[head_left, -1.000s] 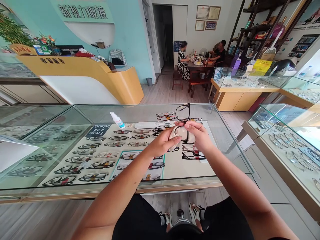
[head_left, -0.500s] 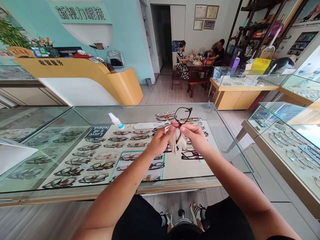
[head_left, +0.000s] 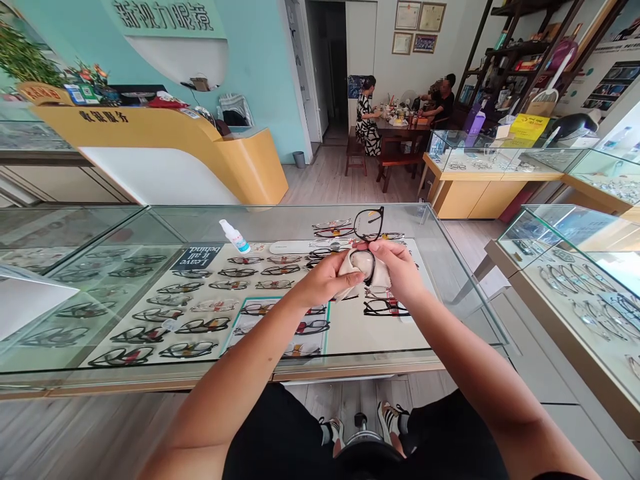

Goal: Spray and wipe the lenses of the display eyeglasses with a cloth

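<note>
I hold black-framed glasses above a glass display counter. A beige cleaning cloth wraps the lower lens. My left hand pinches the cloth against that lens from the left. My right hand grips the glasses and cloth from the right. The upper lens sticks up free above my fingers. A small white spray bottle with a blue label lies on the counter glass, to the left of my hands.
Rows of spectacle frames lie inside the counter under the glass. More glass cases stand to the right. A yellow reception desk is behind the counter. Two people sit at a table far back.
The glasses turned from tilted back to upright, and the cloth, which hung loose half a second ago, is again pressed around the lower lens between both hands.
</note>
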`<state>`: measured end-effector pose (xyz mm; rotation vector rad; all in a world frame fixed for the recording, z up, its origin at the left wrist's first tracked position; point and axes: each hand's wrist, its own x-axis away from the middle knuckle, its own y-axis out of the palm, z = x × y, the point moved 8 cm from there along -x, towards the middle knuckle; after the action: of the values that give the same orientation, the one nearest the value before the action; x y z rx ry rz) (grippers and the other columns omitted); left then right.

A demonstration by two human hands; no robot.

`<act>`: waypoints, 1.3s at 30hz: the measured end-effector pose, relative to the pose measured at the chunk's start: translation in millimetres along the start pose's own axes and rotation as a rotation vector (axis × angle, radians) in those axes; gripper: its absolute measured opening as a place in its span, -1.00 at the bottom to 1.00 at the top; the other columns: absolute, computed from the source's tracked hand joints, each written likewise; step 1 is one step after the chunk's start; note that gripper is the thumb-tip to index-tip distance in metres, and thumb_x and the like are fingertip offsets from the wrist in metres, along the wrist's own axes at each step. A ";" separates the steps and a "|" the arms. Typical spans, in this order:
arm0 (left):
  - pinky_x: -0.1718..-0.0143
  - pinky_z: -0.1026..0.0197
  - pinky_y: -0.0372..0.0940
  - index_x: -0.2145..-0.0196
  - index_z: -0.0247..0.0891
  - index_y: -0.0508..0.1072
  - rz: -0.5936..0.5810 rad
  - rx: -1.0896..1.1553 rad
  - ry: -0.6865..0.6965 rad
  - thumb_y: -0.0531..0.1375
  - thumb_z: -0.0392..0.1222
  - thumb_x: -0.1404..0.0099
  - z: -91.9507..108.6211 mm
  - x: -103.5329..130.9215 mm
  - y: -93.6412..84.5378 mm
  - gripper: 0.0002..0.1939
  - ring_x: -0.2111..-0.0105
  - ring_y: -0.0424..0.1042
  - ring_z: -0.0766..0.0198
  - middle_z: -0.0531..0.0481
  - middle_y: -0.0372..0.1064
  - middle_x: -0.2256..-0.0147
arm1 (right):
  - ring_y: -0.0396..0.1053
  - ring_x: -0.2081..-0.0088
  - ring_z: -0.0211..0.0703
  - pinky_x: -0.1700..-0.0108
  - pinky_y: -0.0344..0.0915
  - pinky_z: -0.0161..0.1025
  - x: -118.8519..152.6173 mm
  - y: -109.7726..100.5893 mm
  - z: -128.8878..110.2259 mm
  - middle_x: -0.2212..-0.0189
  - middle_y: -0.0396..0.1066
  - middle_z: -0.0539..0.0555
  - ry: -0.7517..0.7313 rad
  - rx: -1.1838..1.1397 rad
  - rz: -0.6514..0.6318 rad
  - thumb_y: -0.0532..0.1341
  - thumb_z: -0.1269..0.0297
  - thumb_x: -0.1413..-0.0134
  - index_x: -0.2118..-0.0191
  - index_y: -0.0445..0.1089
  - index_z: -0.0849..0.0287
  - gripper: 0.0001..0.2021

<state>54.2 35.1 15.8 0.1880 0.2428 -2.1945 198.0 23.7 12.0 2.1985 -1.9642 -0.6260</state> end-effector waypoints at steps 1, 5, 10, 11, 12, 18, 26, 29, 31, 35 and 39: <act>0.22 0.25 0.41 -0.07 -0.27 0.64 0.022 0.009 -0.008 0.59 0.27 -0.18 -2.0 -0.9 0.0 -0.31 0.29 0.47 0.23 -0.04 0.56 0.25 | 0.66 0.05 0.07 -0.06 0.55 -0.05 -0.1 0.3 0.1 0.14 0.76 0.03 -0.007 0.015 -0.009 0.60 -0.25 -0.03 0.31 0.77 -0.04 -0.62; 0.28 0.27 0.34 0.14 -0.27 0.61 0.109 -0.006 -0.027 0.63 0.29 -0.08 -6.2 -2.2 0.4 -0.35 0.38 0.37 0.30 0.06 0.47 0.37 | 0.65 -0.11 0.12 -0.21 0.50 -0.03 0.5 3.9 -2.7 0.15 0.73 0.05 -0.050 0.093 -0.057 0.57 -0.27 -0.11 0.32 0.74 -0.06 -0.62; 0.33 0.23 0.31 0.34 -0.25 0.54 0.232 -0.058 0.054 0.49 0.50 -0.18 -0.6 1.5 -3.6 -0.31 0.44 0.32 0.30 0.07 0.43 0.46 | 0.63 -0.11 0.10 -0.33 0.44 0.04 2.0 10.6 -9.3 0.17 0.71 0.05 -0.093 0.134 -0.115 0.56 -0.28 -0.12 0.32 0.76 -0.10 -0.63; 0.34 0.22 0.30 0.34 -0.24 0.55 0.249 -0.066 0.064 0.46 0.54 -0.21 -0.5 2.1 -4.2 -0.30 0.46 0.31 0.30 0.07 0.42 0.49 | 0.63 -0.10 0.11 -0.35 0.44 0.06 2.3 11.7 -10.6 0.16 0.72 0.05 -0.097 0.130 -0.122 0.57 -0.28 -0.11 0.33 0.76 -0.10 -0.64; 0.34 0.21 0.31 0.34 -0.23 0.56 0.266 -0.076 0.072 0.42 0.56 -0.24 -0.5 2.6 -4.7 -0.30 0.47 0.31 0.29 0.07 0.41 0.50 | 0.62 -0.11 0.13 -0.35 0.44 0.08 2.6 12.4 -11.9 0.16 0.72 0.05 -0.099 0.126 -0.123 0.59 -0.27 -0.08 0.34 0.76 -0.10 -0.64; 0.14 0.13 0.43 0.27 -0.21 0.68 0.288 -0.115 0.099 0.30 0.63 -0.32 -1.0 1.9 -4.3 -0.25 0.28 0.53 0.13 -0.06 0.59 0.38 | 0.64 -0.07 0.14 -0.30 0.47 0.09 2.8 9.0 -12.8 0.14 0.74 0.05 -0.074 0.108 -0.082 0.65 -0.21 0.03 0.37 0.76 -0.09 -0.67; 0.16 0.13 0.44 0.03 -0.20 0.70 0.093 0.005 0.013 0.34 0.43 -0.43 -2.4 10.9 11.3 -0.39 0.23 0.54 0.08 -0.05 0.56 0.34 | 0.62 0.16 0.05 0.02 0.53 -0.03 1.5 -2.4 -5.9 0.25 0.72 0.05 0.044 -0.030 -0.011 0.67 -0.20 0.14 0.40 0.75 -0.03 -0.63; 0.16 0.13 0.44 -0.01 -0.22 0.68 0.012 0.024 -0.004 0.37 0.37 -0.43 3.8 14.0 17.5 -0.43 0.21 0.53 0.08 -0.07 0.57 0.27 | 0.60 0.19 0.01 0.08 0.52 -0.06 2.6 -2.5 -8.8 0.24 0.73 0.07 0.048 -0.022 -0.022 0.64 -0.22 0.09 0.36 0.77 -0.01 -0.61; 0.14 0.14 0.44 0.00 -0.23 0.66 -0.023 0.000 0.002 0.37 0.36 -0.44 8.3 14.7 18.9 -0.44 0.18 0.53 0.08 -0.08 0.58 0.23 | 0.60 0.20 0.02 0.11 0.51 -0.07 3.0 -2.3 -8.8 0.24 0.73 0.08 0.055 -0.021 -0.032 0.63 -0.24 0.07 0.35 0.76 0.00 -0.59; 0.11 0.16 0.44 -0.06 -0.24 0.65 -0.064 -0.040 0.015 0.38 0.36 -0.44 12.5 13.9 21.0 -0.41 0.18 0.52 0.11 -0.08 0.59 0.17 | 0.60 0.24 0.00 0.17 0.51 -0.09 3.4 -2.9 -6.7 0.24 0.74 0.07 0.069 -0.030 -0.031 0.62 -0.24 0.05 0.35 0.75 0.01 -0.59; 0.16 0.16 0.44 0.09 -0.24 0.63 0.007 -0.033 0.027 0.36 0.43 -0.42 10.1 12.0 17.8 -0.40 0.26 0.49 0.15 -0.06 0.57 0.25 | 0.59 0.28 -0.02 0.16 0.53 -0.09 3.6 0.4 -5.3 0.30 0.72 0.06 0.073 -0.057 -0.043 0.64 -0.24 0.08 0.33 0.77 -0.01 -0.59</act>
<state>61.0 13.0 21.1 0.2001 0.2929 -2.1802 200.0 19.2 16.2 2.2027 -1.8455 -0.5903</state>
